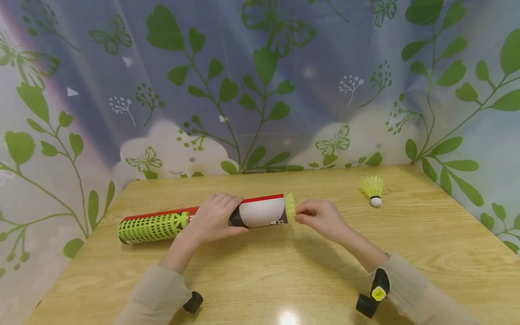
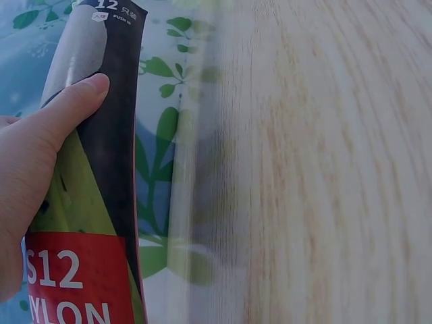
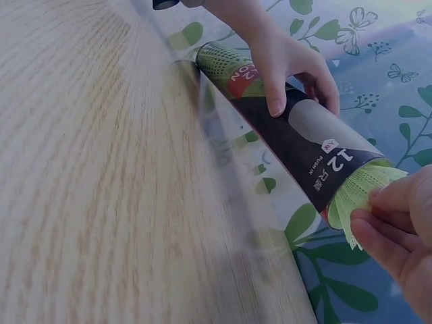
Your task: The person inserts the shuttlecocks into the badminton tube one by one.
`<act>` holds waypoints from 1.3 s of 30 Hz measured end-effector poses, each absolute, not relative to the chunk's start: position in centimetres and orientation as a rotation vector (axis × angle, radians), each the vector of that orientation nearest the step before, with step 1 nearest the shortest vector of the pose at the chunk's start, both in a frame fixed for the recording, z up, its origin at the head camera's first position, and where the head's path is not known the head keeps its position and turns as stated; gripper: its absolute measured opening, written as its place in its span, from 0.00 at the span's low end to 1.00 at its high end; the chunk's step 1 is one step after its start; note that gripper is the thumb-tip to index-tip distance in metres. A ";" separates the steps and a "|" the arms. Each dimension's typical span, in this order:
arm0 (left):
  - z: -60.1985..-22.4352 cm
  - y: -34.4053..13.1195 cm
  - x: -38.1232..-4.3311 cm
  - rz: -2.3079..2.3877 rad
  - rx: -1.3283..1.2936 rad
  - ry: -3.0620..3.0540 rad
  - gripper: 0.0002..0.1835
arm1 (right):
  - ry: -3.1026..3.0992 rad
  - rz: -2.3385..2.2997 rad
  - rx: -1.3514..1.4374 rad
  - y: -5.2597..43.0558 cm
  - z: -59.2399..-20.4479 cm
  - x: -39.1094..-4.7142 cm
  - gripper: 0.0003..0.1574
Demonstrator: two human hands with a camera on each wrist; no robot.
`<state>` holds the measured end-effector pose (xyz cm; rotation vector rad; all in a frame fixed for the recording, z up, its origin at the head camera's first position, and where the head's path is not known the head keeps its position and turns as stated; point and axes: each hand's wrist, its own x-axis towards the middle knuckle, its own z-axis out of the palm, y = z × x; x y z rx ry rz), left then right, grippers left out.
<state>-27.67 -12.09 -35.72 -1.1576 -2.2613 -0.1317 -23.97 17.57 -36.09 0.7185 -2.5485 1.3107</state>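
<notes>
A cardboard shuttlecock tube [image 1: 262,212] lies sideways in the head view, its right end open. My left hand [image 1: 213,217] grips its middle from above, the thumb along the near side. Out of the open end pokes the yellow-green skirt of a shuttlecock [image 1: 290,207]; its cork is hidden inside the tube. Thumb and fingers of my right hand [image 1: 322,219] pinch the edge of that skirt, seen closer in the right wrist view. The left wrist view shows the left thumb [image 2: 88,94] pressed on the tube's dark printed band.
Another yellow shuttlecock [image 1: 372,188] with a white cork lies at the back right of the wooden table [image 1: 243,275]. Behind the table hangs a curtain [image 1: 308,99] printed with leaves and butterflies.
</notes>
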 end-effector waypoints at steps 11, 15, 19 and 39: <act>-35.5 -12.1 -27.5 -0.135 -1.151 -2.259 0.38 | -2.485 1.279 0.731 16.6 -36.5 -23.9 0.05; -35.6 -12.1 -27.6 -0.133 -1.161 -2.241 0.38 | -2.477 1.276 0.753 16.5 -36.5 -24.1 0.05; -35.6 -12.1 -27.5 -0.130 -1.162 -2.237 0.38 | -2.465 1.322 0.757 16.3 -36.5 -24.2 0.05; -35.7 -11.9 -27.5 -0.130 -1.177 -2.199 0.38 | -2.468 1.342 0.792 15.2 -36.9 -25.2 0.10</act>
